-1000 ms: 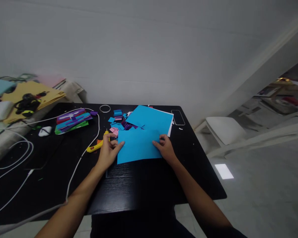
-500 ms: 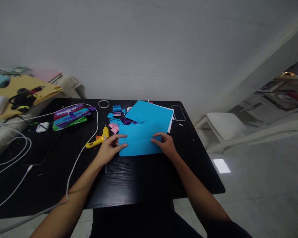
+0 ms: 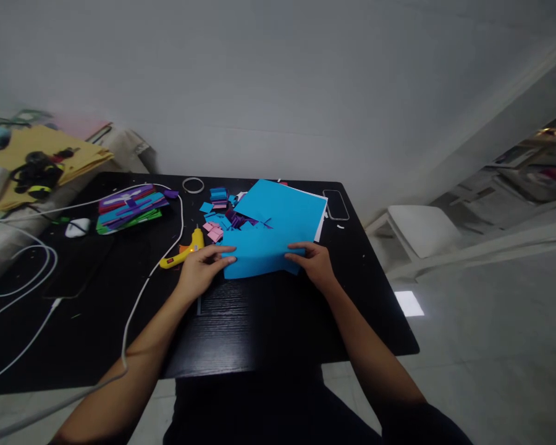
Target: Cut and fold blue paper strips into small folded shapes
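Note:
A sheet of bright blue paper (image 3: 259,254) is held near the table's front, its lower part bent over. My left hand (image 3: 201,266) pinches its left edge between thumb and fingers. On the right edge, my right hand (image 3: 315,262) grips the same sheet, thumb and fingertips on its face. Behind it lies another blue sheet (image 3: 290,207) over white paper. A yellow glue gun (image 3: 185,250) rests just left of my left hand. Small pink paper pieces (image 3: 213,231) and blue and purple scraps (image 3: 220,216) lie behind the held sheet.
Bundled coloured paper strips (image 3: 130,209) lie at the back left, near a white cable (image 3: 139,296) that crosses the table and my left forearm. A clear phone case (image 3: 336,205) is at the back right. A white stool (image 3: 424,228) stands beyond the table's right edge.
The lower part of the held blue sheet has bent, and its lower right corner now shows separately. My hands still hold both sides. The whole view has shifted slightly.

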Motion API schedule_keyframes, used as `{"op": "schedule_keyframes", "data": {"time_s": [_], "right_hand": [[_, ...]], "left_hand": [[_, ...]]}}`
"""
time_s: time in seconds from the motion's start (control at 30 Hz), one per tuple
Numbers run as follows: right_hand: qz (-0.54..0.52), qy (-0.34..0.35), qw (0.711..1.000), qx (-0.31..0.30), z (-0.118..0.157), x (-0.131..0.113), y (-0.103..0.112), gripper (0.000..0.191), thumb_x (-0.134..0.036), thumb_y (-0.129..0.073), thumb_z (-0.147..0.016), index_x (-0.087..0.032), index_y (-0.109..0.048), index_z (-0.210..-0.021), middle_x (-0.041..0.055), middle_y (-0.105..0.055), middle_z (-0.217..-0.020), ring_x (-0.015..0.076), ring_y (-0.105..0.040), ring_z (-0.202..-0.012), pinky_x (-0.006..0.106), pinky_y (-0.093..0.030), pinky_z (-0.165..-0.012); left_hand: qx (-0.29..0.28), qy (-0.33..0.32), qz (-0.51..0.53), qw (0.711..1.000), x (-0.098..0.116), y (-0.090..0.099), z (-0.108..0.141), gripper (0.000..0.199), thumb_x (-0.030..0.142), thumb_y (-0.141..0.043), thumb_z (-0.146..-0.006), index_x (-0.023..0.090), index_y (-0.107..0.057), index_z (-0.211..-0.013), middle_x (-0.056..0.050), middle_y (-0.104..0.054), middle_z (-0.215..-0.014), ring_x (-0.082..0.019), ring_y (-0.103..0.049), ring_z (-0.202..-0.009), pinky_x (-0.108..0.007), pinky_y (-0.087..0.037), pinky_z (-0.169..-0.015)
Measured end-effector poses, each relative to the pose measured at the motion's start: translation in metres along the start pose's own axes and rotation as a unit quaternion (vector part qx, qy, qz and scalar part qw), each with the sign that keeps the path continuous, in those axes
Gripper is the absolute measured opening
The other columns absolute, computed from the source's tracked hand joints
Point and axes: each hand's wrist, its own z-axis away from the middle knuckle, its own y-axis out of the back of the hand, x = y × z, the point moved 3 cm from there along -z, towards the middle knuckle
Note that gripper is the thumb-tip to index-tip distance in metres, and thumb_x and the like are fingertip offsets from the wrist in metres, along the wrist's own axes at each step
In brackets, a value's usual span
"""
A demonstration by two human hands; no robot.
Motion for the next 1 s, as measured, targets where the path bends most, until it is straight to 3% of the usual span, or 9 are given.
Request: {"op": "schedule_keyframes", "data": {"time_s": [0.13, 0.43, 0.57, 0.67, 0.73, 0.77, 0.8, 0.87, 1.0], "right_hand": [[-0.005, -0.01, 1.0, 0.007, -0.001, 0.001, 0.001, 0.032, -0.044, -0.088, -0.067, -0.022, -0.083, -0.09, 0.0015, -0.065, -0.068, 0.0166, -0.049, -0.062, 0.033, -0.045, -0.062], [0.009, -0.003, 1.0, -0.003, 0.001, -0.002, 0.002, 0.034, -0.047, -0.085, -0.071, -0.022, -0.081, -0.094, 0.0052, -0.07, -0.08, 0.0223, -0.059, -0.075, 0.037, -0.051, -0.071], [0.039, 0.053, 0.997, 0.048, 0.01, -0.019, 0.005, 0.033, -0.048, -0.08, -0.078, -0.023, -0.079, -0.1, 0.0114, -0.07, -0.112, 0.0295, -0.064, -0.106, 0.041, -0.055, -0.086], [0.15, 0.139, 0.975, 0.085, 0.027, -0.047, 0.001, 0.026, -0.042, -0.073, -0.088, -0.026, -0.077, -0.109, 0.0128, -0.06, -0.135, 0.0319, -0.056, -0.128, 0.048, -0.046, -0.107], [0.202, 0.197, 0.959, 0.036, 0.04, -0.067, -0.011, 0.025, -0.038, -0.072, -0.09, -0.029, -0.076, -0.112, 0.0104, -0.059, -0.142, 0.0325, -0.051, -0.135, 0.051, -0.039, -0.114], [0.216, 0.227, 0.95, -0.021, 0.045, -0.075, -0.019, 0.027, -0.037, -0.072, -0.09, -0.029, -0.074, -0.116, 0.0088, -0.061, -0.141, 0.0317, -0.052, -0.135, 0.052, -0.034, -0.118], [0.217, 0.25, 0.941, -0.076, 0.05, -0.082, -0.026, 0.027, -0.034, -0.07, -0.092, -0.029, -0.072, -0.118, 0.0074, -0.065, -0.136, 0.0298, -0.056, -0.132, 0.054, -0.026, -0.122], [0.199, 0.27, 0.929, -0.154, 0.056, -0.092, -0.037, 0.024, -0.031, -0.069, -0.093, -0.028, -0.072, -0.117, 0.005, -0.072, -0.123, 0.0261, -0.062, -0.124, 0.052, -0.023, -0.124], [0.17, 0.231, 0.934, -0.214, 0.056, -0.098, -0.044, 0.019, -0.032, -0.066, -0.094, -0.026, -0.074, -0.11, 0.0051, -0.076, -0.108, 0.0234, -0.069, -0.106, 0.044, -0.043, -0.108]], "left_hand": [[0.015, -0.021, 0.004, 1.0, 0.001, 0.001, 0.0, 0.027, 0.039, -0.086, -0.072, 0.023, -0.084, -0.094, -0.001, -0.067, -0.07, -0.016, -0.057, -0.067, -0.027, -0.046, -0.063], [0.035, -0.146, -0.05, 0.987, 0.008, 0.003, 0.002, 0.015, 0.038, -0.08, -0.083, 0.024, -0.083, -0.089, -0.004, -0.073, -0.082, -0.02, -0.065, -0.078, -0.032, -0.051, -0.074], [0.055, -0.187, -0.101, 0.976, 0.027, 0.006, 0.008, 0.011, 0.036, -0.078, -0.084, 0.026, -0.082, -0.087, -0.004, -0.068, -0.09, -0.02, -0.064, -0.085, -0.035, -0.053, -0.082], [0.006, -0.207, -0.147, 0.967, 0.049, 0.001, 0.02, 0.011, 0.035, -0.074, -0.088, 0.026, -0.08, -0.088, -0.006, -0.071, -0.108, -0.024, -0.065, -0.102, -0.04, -0.052, -0.095], [-0.043, -0.203, -0.153, 0.966, 0.062, -0.006, 0.029, 0.014, 0.035, -0.069, -0.091, 0.024, -0.077, -0.088, -0.008, -0.072, -0.114, -0.025, -0.066, -0.106, -0.042, -0.052, -0.097], [-0.062, -0.199, -0.149, 0.967, 0.068, -0.01, 0.034, 0.014, 0.035, -0.068, -0.092, 0.024, -0.076, -0.088, -0.008, -0.073, -0.112, -0.025, -0.066, -0.105, -0.042, -0.052, -0.097], [-0.074, -0.198, -0.143, 0.967, 0.073, -0.013, 0.038, 0.014, 0.035, -0.067, -0.092, 0.023, -0.075, -0.089, -0.008, -0.074, -0.11, -0.025, -0.067, -0.103, -0.042, -0.053, -0.096], [-0.089, -0.196, -0.128, 0.968, 0.079, -0.018, 0.045, 0.013, 0.033, -0.065, -0.093, 0.023, -0.073, -0.091, -0.008, -0.074, -0.107, -0.024, -0.068, -0.101, -0.039, -0.054, -0.094], [-0.099, -0.186, -0.091, 0.973, 0.081, -0.02, 0.053, 0.011, 0.029, -0.062, -0.096, 0.022, -0.071, -0.094, -0.007, -0.073, -0.102, -0.022, -0.068, -0.096, -0.034, -0.055, -0.087]]}}
